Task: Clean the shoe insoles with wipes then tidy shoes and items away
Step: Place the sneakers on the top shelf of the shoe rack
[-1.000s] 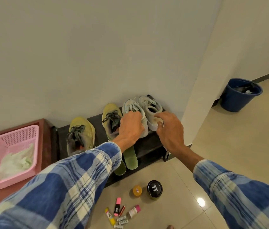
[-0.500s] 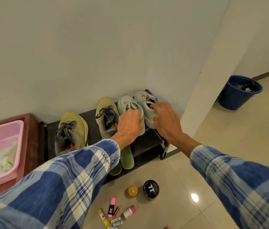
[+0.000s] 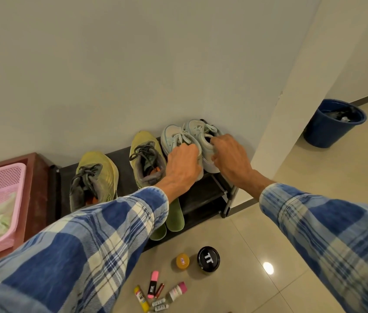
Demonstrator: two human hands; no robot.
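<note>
Two pale grey-blue sneakers stand side by side at the right end of the black shoe rack (image 3: 210, 193), toes to the wall. My left hand (image 3: 184, 163) grips the heel of the left pale sneaker (image 3: 174, 137). My right hand (image 3: 229, 154) holds the heel and collar of the right pale sneaker (image 3: 199, 128). Two yellow-green sneakers (image 3: 97, 175) (image 3: 147, 154) sit further left on the same shelf. Two green insoles (image 3: 175, 216) lean against the rack's front, partly behind my left sleeve.
A pink basket (image 3: 0, 184) with pale crumpled wipes sits on a reddish cabinet at left. On the tiled floor lie a black tin (image 3: 208, 259), a small orange tin (image 3: 182, 261), markers, a glue stick and small tubes (image 3: 156, 294). A blue bin (image 3: 333, 122) stands at right.
Both hands have stayed on the pale sneakers, nudging them back toward the wall. The camera has shifted a little left and down.
</note>
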